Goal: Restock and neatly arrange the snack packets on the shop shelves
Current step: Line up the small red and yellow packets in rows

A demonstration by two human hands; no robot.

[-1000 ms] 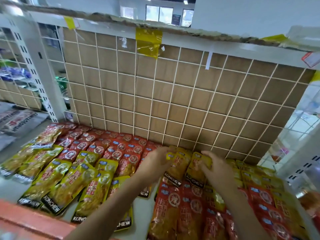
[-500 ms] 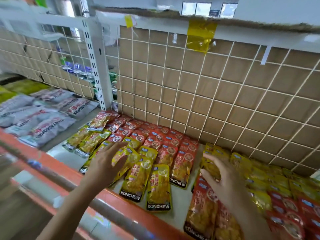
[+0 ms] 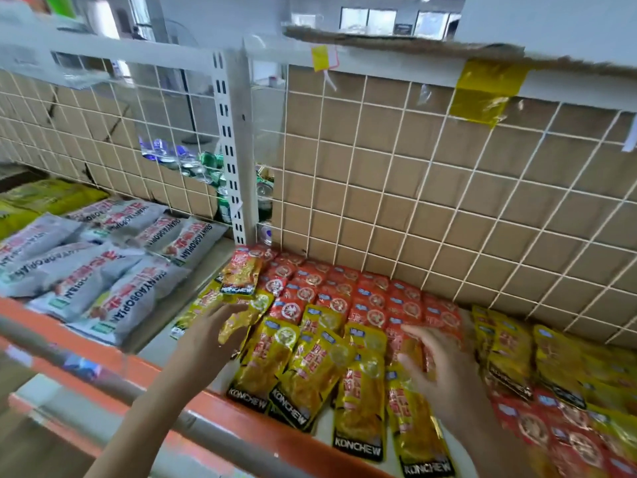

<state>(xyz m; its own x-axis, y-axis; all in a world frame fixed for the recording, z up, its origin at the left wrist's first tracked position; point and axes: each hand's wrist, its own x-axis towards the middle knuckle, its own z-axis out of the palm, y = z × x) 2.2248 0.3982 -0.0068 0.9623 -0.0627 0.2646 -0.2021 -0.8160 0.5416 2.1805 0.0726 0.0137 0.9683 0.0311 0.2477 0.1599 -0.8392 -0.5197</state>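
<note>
Several grey bags (image 3: 86, 267) (leftward) lie beside yellow packets (image 3: 265, 360).

White metal shelf with an orange front lip (image 3: 248, 422). On the left, big grey plastic snack bags (image 3: 86, 270) lie flat, with flat yellow bags (image 3: 51, 194) at the far left. In the middle, small red foil packets (image 3: 344, 294) sit in rows at the far side, and yellow KONCHEW foil packets (image 3: 300, 367) overlap nearer. There's another yellow packet stack (image 3: 510, 353) on the right.

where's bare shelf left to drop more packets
Bare shelf strip between the grey bags and the yellow packets, down to the orange rail. Crowded elsewhere: red packets at the back, overlapping packets rightwards.
</note>
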